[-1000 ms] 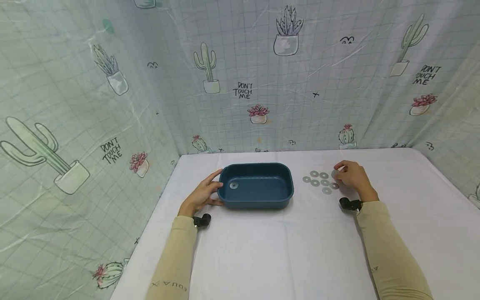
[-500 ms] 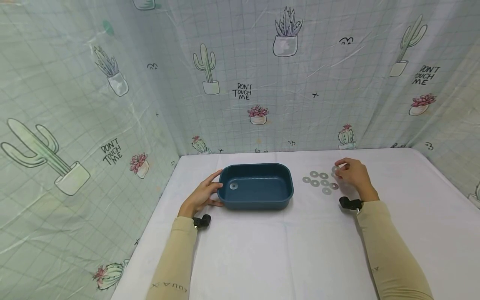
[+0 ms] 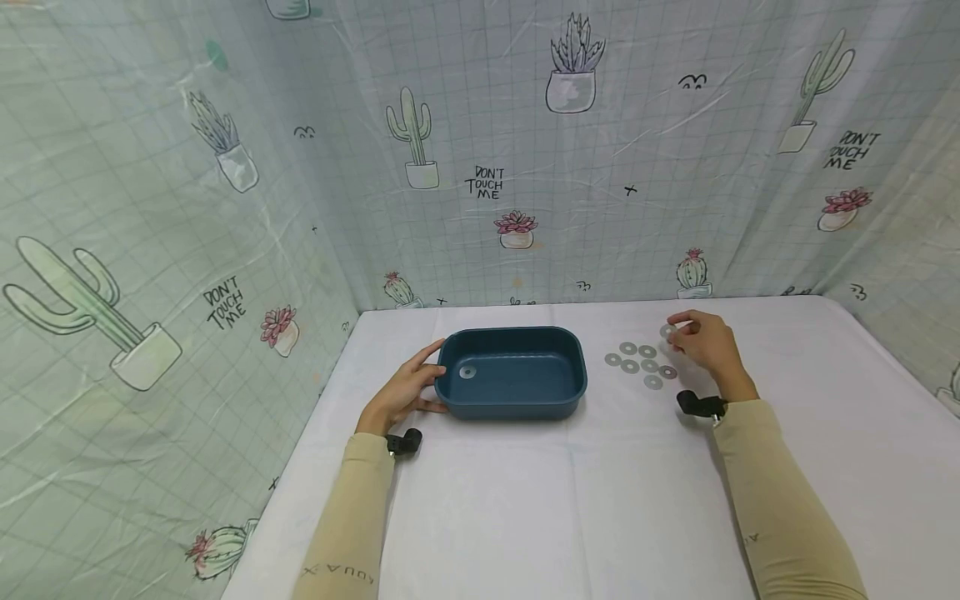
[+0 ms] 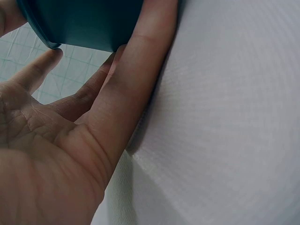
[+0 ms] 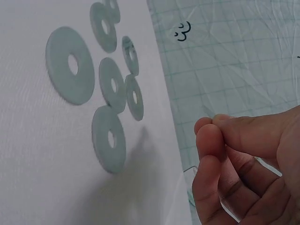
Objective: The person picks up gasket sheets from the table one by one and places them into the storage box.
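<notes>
since a second ago the right hand (image 3: 705, 343) has lifted a little off the white tablecloth (image 3: 525, 500) and drawn back from the cluster of washers (image 3: 639, 363), carrying one washer (image 3: 667, 331) up with it. its fingers are curled, thumb and forefinger pinched narrowly on that thin disc; in the right wrist view the fingertips (image 5: 209, 140) are pressed together and only a sliver of the pinched disc's clear-looking edge shows below them. the loose washers lie just beside and below the pinch, toward the tray: flat, round, pale grey rings with small centre holes, some overlapping at their rims, thin enough to cast almost no shadow on the fine woven cloth.

the left hand (image 3: 401, 390) has not shifted. it lies on its side against the short end of the blue tray (image 3: 512, 402), fingers straight and relaxed, the little finger along the cloth and the fingertips touching the tray's smooth, rounded outer wall, thumb up near the rim. the tray is a deep oblong with rounded corners and a matte plastic look. one more washer (image 3: 467, 372) lies flat on its floor, just inside the wall the left fingers rest on.

both forearms wear beige sleeves, each with a small black camera at the wrist.
</notes>
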`<state>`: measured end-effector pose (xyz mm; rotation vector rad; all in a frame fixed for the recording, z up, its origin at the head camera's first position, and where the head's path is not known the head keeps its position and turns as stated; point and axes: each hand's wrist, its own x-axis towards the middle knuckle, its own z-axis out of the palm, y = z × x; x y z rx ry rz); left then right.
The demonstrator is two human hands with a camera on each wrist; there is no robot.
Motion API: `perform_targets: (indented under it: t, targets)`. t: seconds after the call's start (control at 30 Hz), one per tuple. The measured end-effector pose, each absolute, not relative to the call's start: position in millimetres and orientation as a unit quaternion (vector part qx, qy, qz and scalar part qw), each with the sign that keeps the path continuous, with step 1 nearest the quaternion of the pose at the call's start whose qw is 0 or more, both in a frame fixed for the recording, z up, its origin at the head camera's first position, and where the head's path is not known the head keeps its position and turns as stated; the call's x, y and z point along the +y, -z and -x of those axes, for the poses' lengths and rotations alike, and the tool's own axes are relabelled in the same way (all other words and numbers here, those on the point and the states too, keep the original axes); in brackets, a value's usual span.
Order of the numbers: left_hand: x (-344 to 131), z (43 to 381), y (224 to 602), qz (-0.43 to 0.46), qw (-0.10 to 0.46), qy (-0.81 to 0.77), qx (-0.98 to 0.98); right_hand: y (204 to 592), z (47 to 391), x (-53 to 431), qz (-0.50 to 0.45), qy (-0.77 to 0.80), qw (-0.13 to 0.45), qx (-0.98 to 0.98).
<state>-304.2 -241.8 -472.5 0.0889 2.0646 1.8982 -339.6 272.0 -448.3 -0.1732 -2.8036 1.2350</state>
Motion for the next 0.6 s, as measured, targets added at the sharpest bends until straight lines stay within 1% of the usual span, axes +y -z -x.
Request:
perform_targets:
  t: [0.37, 0.6]
  targets:
    - [-242, 305, 472, -0.033, 0.168, -0.67, 0.722, 433, 340, 257, 0.046, -0.428, 0.049, -0.901]
    - [-242, 306, 473, -0.035, 0.168, -0.669, 0.723, 422, 334, 246, 0.0, -0.425, 0.089, -0.901]
